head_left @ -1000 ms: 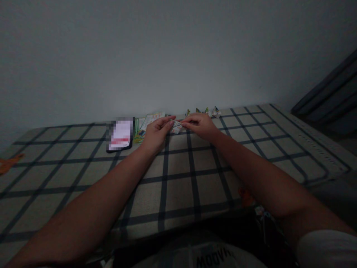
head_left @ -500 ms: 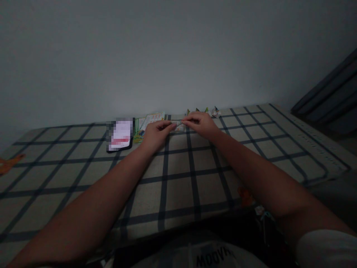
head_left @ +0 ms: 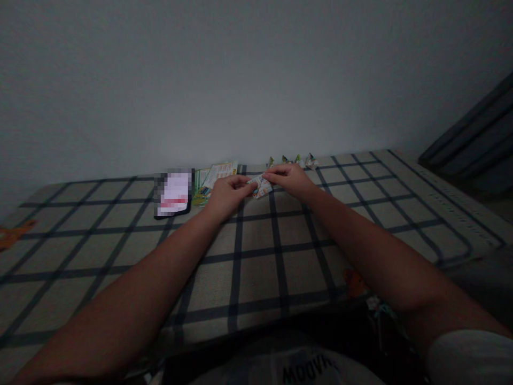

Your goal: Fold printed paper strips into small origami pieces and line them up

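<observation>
My left hand (head_left: 227,192) and my right hand (head_left: 289,179) meet near the far edge of a checked cloth (head_left: 256,256). Both pinch a small folded piece of printed paper (head_left: 261,186) between their fingertips, the left on its left end and the right on its top right. The paper is held just above the cloth, tilted. A stack of printed paper sheets (head_left: 212,178) lies right behind my left hand.
A phone with a lit screen (head_left: 173,193) lies left of the sheets. Several small folded paper shapes (head_left: 294,160) stand in a row by the wall. An orange scrap (head_left: 14,234) lies at the far left, another (head_left: 352,282) near my right forearm.
The folded paper has been turned and lowered slightly between my fingertips; it was flat and narrow half a second ago and now shows a wider face. Both arms stay in place.
</observation>
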